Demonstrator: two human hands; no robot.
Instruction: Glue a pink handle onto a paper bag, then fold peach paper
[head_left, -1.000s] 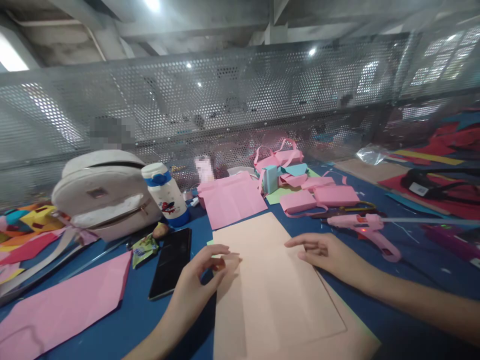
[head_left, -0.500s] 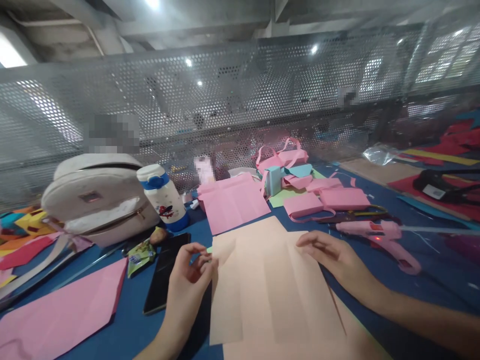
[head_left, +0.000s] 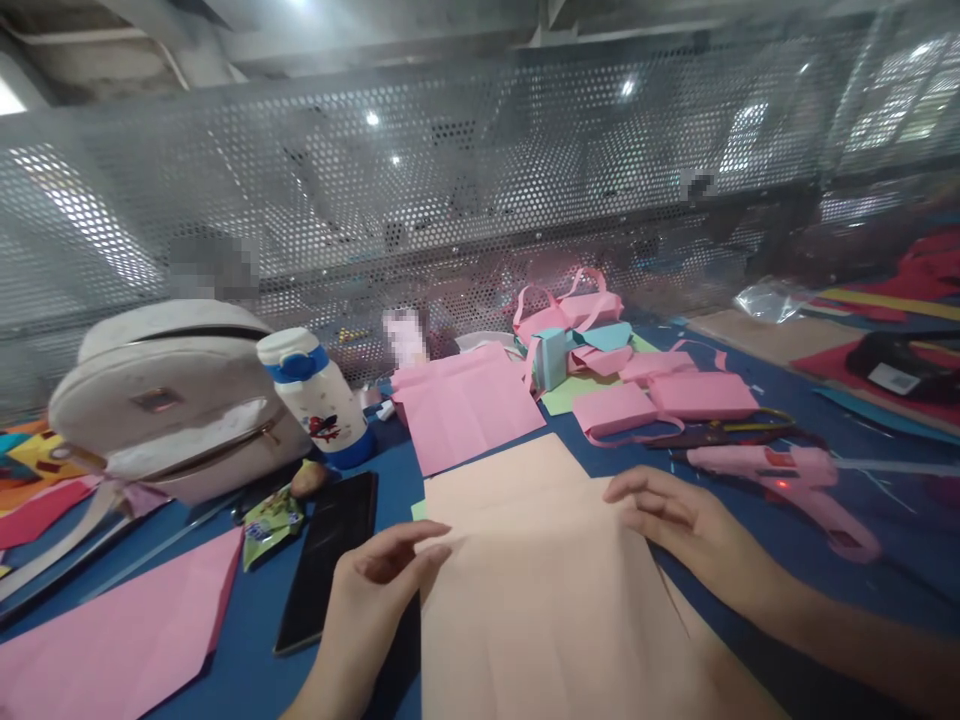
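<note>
In the head view a peach paper sheet (head_left: 547,610) with faint lengthwise creases lies before me. Beneath it, more peach paper (head_left: 517,475) shows past its far edge. My left hand (head_left: 382,590) pinches the upper sheet's far left corner between thumb and fingers. At the far right corner, my right hand (head_left: 690,525) holds the same sheet, its fingers curled on the edge. The far edge of the sheet looks slightly raised and curved.
A pink glue gun (head_left: 795,480) with a red light lies right. Pink paper bags (head_left: 705,395) and a folded pink sheet (head_left: 472,405) lie beyond. Left are a phone (head_left: 330,560), a snack packet (head_left: 271,525), a bottle (head_left: 319,400), a backpack (head_left: 172,400) and pink paper (head_left: 127,630).
My left hand has moved onto the peach sheet's far left corner and closed on it. The sheet's far edge has shifted slightly nearer. The view has turned a little.
</note>
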